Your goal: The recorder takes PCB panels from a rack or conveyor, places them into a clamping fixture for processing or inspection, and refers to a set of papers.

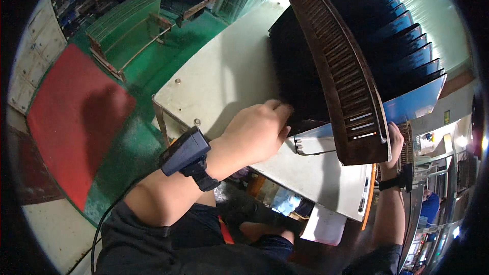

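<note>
Showing pale cabinet doors (35,56) at the far left, then a red floor patch (76,122) beside green floor (119,160); showing a green-topped stand (130,28) farther off, to the right of the red; wearing a black device (186,153) on the left wrist; reaching with the left hand (257,130) above the white table (204,84) to the near left side of the dark sheets (351,0), with fingers curled and close together, thumb slightly apart; cannot tell whether pinching or merely touching there; finding the dark sheets close-set in a row over the right part of the table, behind a tilted, slotted brown rack (326,66); showing a blue panel (415,99) at the near right end of the row; placing the right hand (393,147) at the rack's near right end, with fingers bent, partly hidden; cannot tell whether clamped on rack or panel; wearing a black band (395,181) on the right wrist; showing a person in blue (430,208) well apart, near the right rim.
</note>
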### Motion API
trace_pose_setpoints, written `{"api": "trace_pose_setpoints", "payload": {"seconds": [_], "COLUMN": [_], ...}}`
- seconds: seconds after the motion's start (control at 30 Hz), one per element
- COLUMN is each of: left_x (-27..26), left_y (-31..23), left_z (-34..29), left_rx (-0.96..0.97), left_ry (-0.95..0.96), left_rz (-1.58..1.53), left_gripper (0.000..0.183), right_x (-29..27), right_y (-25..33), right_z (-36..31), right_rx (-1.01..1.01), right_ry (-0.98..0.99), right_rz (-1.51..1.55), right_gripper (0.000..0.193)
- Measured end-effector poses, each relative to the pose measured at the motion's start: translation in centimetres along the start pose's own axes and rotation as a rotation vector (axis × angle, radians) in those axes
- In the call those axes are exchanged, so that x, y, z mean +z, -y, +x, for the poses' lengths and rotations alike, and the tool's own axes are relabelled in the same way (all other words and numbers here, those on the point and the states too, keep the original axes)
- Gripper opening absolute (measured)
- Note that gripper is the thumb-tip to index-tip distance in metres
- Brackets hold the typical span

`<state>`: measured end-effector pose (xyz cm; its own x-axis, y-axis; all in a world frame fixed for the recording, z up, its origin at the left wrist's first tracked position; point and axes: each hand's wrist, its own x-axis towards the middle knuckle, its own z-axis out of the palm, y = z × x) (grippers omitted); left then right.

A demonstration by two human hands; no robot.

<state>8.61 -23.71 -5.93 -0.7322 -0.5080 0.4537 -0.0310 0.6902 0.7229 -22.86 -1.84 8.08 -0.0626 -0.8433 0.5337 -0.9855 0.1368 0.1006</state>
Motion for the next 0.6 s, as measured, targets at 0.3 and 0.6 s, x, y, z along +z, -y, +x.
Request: {"api": "trace_pose_setpoints", "payload": {"seconds": [0.3,0.6], "left_x": [1.9,3.4], "left_y": [0.7,-1.1], "left_z": [1.3,0.7], "left_rx": [-0.020,-0.040], "left_ry": [-0.109,-0.144], "left_rz": [0.119,0.193], "left_gripper": [0.067,0.074], "right_x": [0.1,0.3], "right_y": [0.6,1.1], "right_z": [0.1,0.1], "right_rx": [0.030,0.091], "right_ry": [-0.002,-0.007], "right_rz": [-0.008,-0.007], "right_gripper": [0.027,0.026]}}
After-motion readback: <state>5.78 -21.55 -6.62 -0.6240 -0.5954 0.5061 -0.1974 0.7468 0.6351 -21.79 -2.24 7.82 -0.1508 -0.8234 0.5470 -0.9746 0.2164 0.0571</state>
